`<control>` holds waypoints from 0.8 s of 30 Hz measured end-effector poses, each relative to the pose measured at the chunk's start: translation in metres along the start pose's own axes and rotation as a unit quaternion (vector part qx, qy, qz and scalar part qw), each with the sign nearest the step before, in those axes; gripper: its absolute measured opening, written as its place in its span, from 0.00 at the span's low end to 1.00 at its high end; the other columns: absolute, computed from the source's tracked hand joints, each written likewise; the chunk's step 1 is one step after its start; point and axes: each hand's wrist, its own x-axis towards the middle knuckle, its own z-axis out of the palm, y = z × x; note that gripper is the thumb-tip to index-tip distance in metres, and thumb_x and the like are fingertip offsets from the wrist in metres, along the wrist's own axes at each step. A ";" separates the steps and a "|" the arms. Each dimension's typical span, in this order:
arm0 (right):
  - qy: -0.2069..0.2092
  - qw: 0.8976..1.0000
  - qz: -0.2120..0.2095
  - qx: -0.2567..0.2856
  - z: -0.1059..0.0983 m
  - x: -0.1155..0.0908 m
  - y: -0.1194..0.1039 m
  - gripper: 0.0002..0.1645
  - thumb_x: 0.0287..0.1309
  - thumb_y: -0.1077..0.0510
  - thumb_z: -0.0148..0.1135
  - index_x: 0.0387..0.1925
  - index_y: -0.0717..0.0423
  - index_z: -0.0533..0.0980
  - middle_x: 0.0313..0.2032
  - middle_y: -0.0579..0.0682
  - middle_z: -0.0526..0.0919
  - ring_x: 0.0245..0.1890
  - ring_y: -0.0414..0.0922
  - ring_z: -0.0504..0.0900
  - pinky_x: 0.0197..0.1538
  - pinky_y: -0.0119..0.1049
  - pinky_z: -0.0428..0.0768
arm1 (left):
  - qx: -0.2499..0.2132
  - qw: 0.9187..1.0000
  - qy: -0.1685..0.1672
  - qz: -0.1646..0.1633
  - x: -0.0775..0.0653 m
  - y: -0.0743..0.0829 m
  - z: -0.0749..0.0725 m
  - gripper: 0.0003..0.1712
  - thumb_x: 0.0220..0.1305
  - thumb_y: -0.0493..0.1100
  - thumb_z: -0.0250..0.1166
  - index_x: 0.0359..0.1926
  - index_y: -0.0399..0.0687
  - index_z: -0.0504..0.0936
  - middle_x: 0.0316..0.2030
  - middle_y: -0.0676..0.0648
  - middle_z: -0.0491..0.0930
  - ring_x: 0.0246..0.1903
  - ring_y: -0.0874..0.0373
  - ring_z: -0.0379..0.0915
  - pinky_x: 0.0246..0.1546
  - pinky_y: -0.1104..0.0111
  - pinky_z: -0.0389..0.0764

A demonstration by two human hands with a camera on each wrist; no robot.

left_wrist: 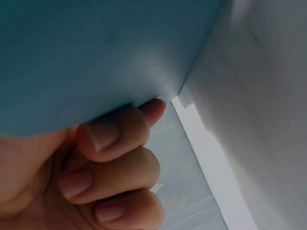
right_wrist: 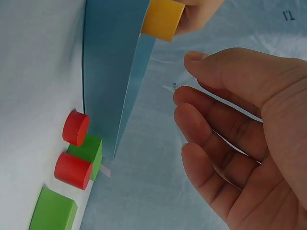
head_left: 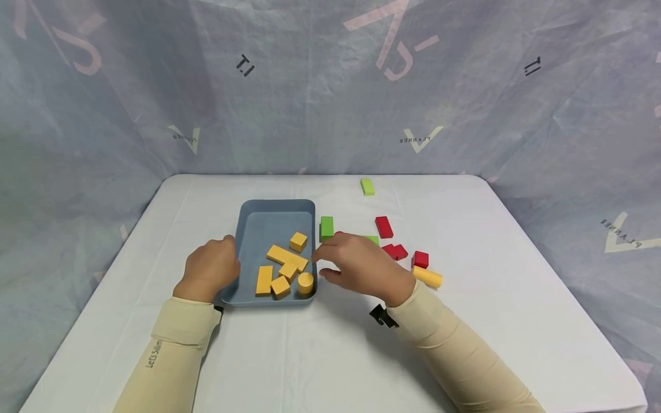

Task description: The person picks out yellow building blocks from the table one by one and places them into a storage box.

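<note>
A blue-grey tray [head_left: 273, 221] lies on the white table with several yellow blocks in its near half, among them a cylinder [head_left: 306, 283], a long bar [head_left: 279, 256] and a cube [head_left: 298, 241]. My left hand [head_left: 210, 268] holds the tray's left side, its fingers [left_wrist: 120, 172] curled against the outer wall [left_wrist: 96, 62]. Just beyond the right rim, my right hand [head_left: 361, 265] hovers with loosely bent fingers and nothing between them. The right wrist view shows a gap between thumb [right_wrist: 225, 72] and fingertips. A yellow block [right_wrist: 163, 19] shows above the rim there.
Right of the tray lie a green block [head_left: 326, 228], a red block [head_left: 384, 227], a red cube [head_left: 420, 259] and a yellow cylinder [head_left: 427, 277]. A light green block [head_left: 368, 187] is near the far edge. My right hand partly hides other red and green pieces.
</note>
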 end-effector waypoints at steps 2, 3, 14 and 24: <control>0.002 1.000 0.001 -0.002 -0.001 -0.001 0.001 0.19 0.55 0.54 0.78 0.50 0.42 0.87 0.43 0.38 0.88 0.42 0.34 0.82 0.46 0.29 0.83 | 0.000 1.000 0.002 0.001 0.000 0.000 0.000 0.09 0.65 0.32 0.59 0.43 0.28 0.78 0.23 0.41 0.78 0.19 0.52 0.71 0.17 0.63 0.70; 0.003 1.000 0.001 -0.002 -0.001 -0.001 0.002 0.19 0.55 0.54 0.78 0.50 0.42 0.87 0.43 0.38 0.88 0.42 0.34 0.82 0.47 0.30 0.83 | 0.000 1.000 0.002 0.001 0.000 0.000 0.000 0.09 0.65 0.32 0.58 0.43 0.29 0.78 0.23 0.41 0.78 0.19 0.52 0.71 0.16 0.63 0.70; 0.002 1.000 0.013 -0.008 -0.004 -0.002 0.005 0.16 0.58 0.52 0.77 0.49 0.42 0.87 0.44 0.38 0.89 0.46 0.35 0.84 0.50 0.32 0.83 | -0.001 1.000 0.002 -0.001 0.001 0.000 0.002 0.11 0.65 0.32 0.58 0.45 0.28 0.78 0.22 0.41 0.78 0.19 0.52 0.71 0.16 0.63 0.69; 0.004 1.000 0.002 -0.010 -0.004 0.000 0.000 0.16 0.58 0.51 0.76 0.49 0.42 0.87 0.43 0.37 0.88 0.43 0.35 0.82 0.47 0.31 0.83 | -0.001 1.000 -0.004 -0.009 0.001 0.001 0.001 0.14 0.66 0.32 0.57 0.49 0.27 0.78 0.24 0.40 0.79 0.20 0.51 0.72 0.17 0.63 0.70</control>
